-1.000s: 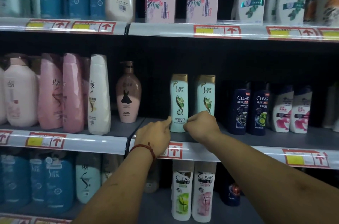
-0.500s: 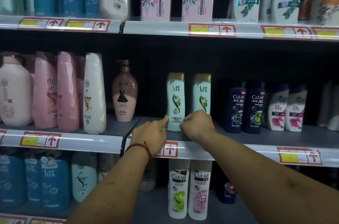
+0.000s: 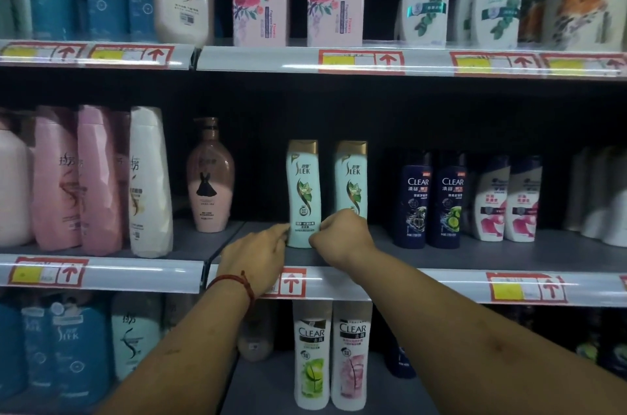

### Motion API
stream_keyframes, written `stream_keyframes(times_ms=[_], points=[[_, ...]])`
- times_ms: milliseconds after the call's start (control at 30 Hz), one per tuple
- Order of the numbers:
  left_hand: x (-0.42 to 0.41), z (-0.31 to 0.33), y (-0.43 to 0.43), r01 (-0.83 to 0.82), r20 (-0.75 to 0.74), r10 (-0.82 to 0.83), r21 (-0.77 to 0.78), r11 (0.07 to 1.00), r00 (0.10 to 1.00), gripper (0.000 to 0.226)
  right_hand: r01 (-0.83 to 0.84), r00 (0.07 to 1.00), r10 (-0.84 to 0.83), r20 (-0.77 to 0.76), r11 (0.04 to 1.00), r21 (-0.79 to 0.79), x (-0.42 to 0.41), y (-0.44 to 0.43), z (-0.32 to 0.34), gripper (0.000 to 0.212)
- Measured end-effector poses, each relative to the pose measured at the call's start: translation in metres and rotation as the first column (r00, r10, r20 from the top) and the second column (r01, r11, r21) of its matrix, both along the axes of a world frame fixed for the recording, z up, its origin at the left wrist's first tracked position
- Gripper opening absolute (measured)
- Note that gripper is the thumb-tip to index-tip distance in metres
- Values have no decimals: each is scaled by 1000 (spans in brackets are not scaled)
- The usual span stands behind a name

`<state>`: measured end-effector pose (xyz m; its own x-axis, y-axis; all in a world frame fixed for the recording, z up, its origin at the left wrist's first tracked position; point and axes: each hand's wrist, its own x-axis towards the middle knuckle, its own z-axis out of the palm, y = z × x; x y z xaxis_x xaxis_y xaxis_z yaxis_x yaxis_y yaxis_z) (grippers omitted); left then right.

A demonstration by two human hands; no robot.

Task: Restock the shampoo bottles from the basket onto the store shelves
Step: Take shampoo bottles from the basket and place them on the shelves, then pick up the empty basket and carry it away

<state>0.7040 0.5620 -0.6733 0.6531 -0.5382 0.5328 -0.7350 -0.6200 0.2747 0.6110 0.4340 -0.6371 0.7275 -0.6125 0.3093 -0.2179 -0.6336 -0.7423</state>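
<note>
Two mint-green Slek shampoo bottles with gold caps stand upright on the middle shelf (image 3: pixel 441 253). My left hand (image 3: pixel 258 256) and my right hand (image 3: pixel 342 233) pinch the base of the left Slek bottle (image 3: pixel 302 197) from either side. The right Slek bottle (image 3: pixel 351 180) stands just behind my right hand, which hides its base. A red cord bracelet circles my left wrist. No basket is in view.
Two dark blue Clear bottles (image 3: pixel 432 200) and white-and-pink bottles (image 3: pixel 505 200) stand to the right. A pink pump bottle (image 3: pixel 210 177) and tall pink and cream bottles (image 3: pixel 101 180) stand to the left. Upper and lower shelves hold more bottles behind price rails.
Both hands have stayed at the base of the left Slek bottle, closing in slightly on it. The camera view has shifted a little.
</note>
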Motion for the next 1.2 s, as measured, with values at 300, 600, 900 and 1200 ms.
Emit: stream_keyframes(times_ms=[300,600,900,1200], points=[[-30,-3,5,31,-31,-52,-488,872,998,16,-219,968,224,112,974,-52,-48,1,1,44],[-140,42,-48,95,271,-75,-62,994,960,57,-91,995,105,5,888,-450,-180,-92,32,47],[-297,24,-195,286,180,-323,204,936,929,73,60,972,-161,-170,874,-482,-371,-200,0,64],[-449,-71,-342,555,13,-582,280,783,813,74,415,831,-502,-241,847,-332,-567,-293,-103,71]])
